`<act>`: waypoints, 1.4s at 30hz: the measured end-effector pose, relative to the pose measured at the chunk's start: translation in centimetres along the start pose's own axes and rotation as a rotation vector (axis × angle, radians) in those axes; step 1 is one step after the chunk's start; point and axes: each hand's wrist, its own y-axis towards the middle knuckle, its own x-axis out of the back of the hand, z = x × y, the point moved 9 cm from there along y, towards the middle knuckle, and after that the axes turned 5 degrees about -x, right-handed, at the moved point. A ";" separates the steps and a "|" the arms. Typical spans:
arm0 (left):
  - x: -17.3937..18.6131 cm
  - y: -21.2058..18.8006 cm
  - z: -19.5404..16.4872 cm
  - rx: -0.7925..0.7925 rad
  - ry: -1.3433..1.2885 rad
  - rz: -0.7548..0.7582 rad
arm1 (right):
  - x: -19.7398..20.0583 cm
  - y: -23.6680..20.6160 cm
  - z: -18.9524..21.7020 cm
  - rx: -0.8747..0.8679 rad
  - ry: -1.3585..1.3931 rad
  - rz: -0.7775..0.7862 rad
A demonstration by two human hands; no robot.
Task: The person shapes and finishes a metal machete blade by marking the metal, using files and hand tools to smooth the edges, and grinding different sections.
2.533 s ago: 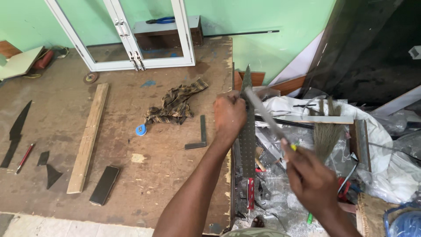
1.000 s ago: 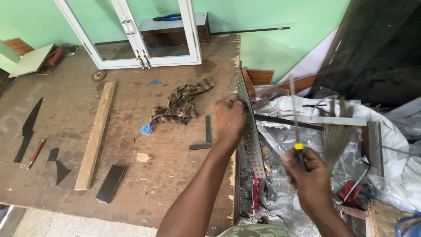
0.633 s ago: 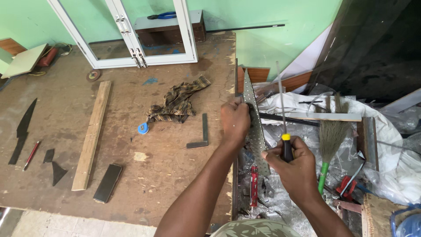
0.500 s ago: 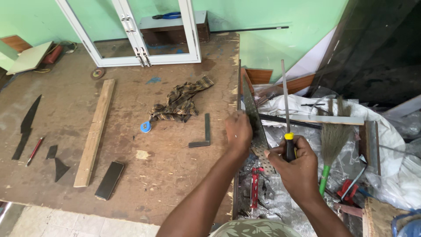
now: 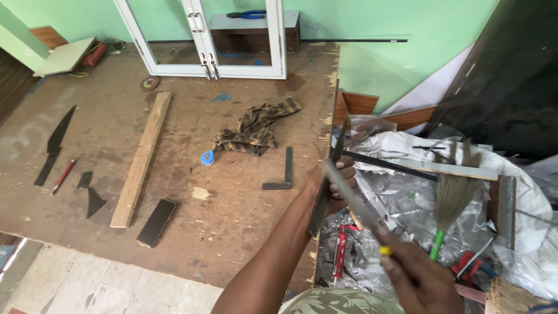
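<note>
Left hand is clamped around a long dark metal strip, its grip closed, holding it edge-up at the right edge of the worktop. Right hand has its grip closed on the yellow-collared handle of a file, whose blade lies across the strip beside the left fingers. On the worktop: try square, checked rag, wooden batten. A broom lies on plastic sheeting to the right.
</note>
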 end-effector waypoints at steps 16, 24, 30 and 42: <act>-2.9 -4.0 6.4 0.438 0.196 0.092 | 0.4 10.2 -8.9 -0.655 0.973 -0.352; -0.3 -4.9 6.9 0.461 0.078 0.124 | -2.6 8.6 -12.4 -0.746 1.175 -0.288; 3.0 -6.2 1.4 -0.106 0.571 -0.280 | -0.8 7.6 -15.2 -0.882 1.039 -0.475; 2.7 -8.6 -0.7 -0.390 0.867 -0.487 | 2.3 6.6 -16.4 -0.798 1.054 -0.537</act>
